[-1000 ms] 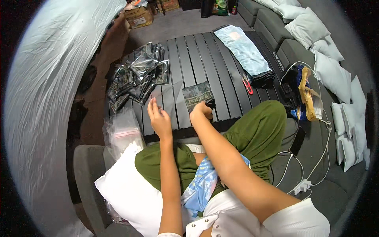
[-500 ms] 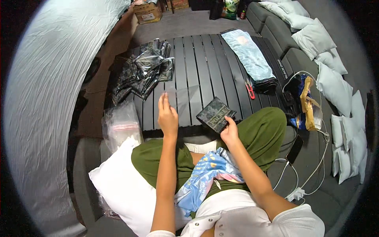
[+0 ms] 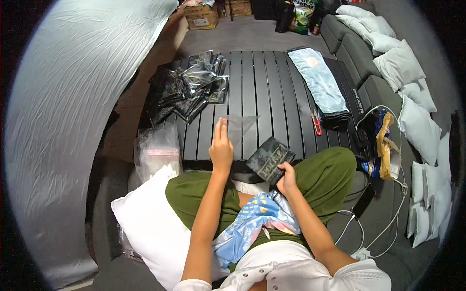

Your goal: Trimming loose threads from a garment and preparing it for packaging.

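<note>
My left hand [image 3: 222, 151] is raised over the near edge of the black slatted table [image 3: 247, 92], its fingers closed on a thin clear plastic bag [image 3: 241, 127]. The bag spreads to the right of the fingertips. In my right hand [image 3: 287, 179] is a flat, dark patterned square [image 3: 270, 159] that looks like folded cloth with lighter lettering, pinched at its right edge. The square sits just right of and below the bag, apart from it. A pile of similar dark pieces in clear bags [image 3: 199, 82] lies at the table's far left.
A stack of clear bags [image 3: 158, 155] lies at the table's near left corner. Light blue cloth [image 3: 318, 77] covers dark folded pieces on the right, beside red-handled scissors [image 3: 317, 123]. A white pillow [image 3: 145, 218] lies left of my legs; a phone [image 3: 363, 200] and cables are at right.
The whole view has shifted, so the table appears lower and further right. The dark square has tipped slightly, and both hands keep hold of the same things.
</note>
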`<state>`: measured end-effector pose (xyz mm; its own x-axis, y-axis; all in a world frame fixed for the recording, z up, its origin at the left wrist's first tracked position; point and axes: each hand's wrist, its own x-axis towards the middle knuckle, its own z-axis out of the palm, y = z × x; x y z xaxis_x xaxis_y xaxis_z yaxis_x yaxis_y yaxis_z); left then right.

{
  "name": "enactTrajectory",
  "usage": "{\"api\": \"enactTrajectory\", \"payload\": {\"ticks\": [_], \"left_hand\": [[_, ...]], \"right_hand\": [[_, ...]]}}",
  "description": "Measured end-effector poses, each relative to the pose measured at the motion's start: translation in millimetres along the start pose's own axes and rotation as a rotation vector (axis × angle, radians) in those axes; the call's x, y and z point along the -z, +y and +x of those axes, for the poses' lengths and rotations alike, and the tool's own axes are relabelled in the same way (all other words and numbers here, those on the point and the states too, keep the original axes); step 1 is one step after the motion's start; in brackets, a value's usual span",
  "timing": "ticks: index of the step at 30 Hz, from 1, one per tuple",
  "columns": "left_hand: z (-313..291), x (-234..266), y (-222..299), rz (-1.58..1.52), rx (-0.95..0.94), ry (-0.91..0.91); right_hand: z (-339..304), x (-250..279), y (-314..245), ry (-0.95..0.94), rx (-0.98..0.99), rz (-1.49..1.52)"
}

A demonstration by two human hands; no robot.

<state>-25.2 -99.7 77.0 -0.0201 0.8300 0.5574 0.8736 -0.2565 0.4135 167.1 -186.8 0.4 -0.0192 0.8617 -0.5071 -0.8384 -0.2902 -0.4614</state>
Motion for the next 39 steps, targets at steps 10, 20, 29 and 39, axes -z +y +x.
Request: {"api": "enactTrajectory", "payload": {"ticks": [10, 20, 29, 39], "left_hand": [[-11, -11, 29, 0.112, -0.240, -0.136], [-22, -3, 44, -0.127, -0.299, -0.366], [-33, -8, 50, -0.172, -0.364, -0.555], [-32, -14, 44, -0.670, -0.080, -0.448]], "right_hand": [[-41, -30, -47, -0.303, -0.463, 0.000], [-21, -36, -73, -0.336, -0.341, 0.198], [-7, -26, -46, -0.161, -0.069, 0.368], [0, -40, -27, -0.220, -0.133, 0.408]]}}
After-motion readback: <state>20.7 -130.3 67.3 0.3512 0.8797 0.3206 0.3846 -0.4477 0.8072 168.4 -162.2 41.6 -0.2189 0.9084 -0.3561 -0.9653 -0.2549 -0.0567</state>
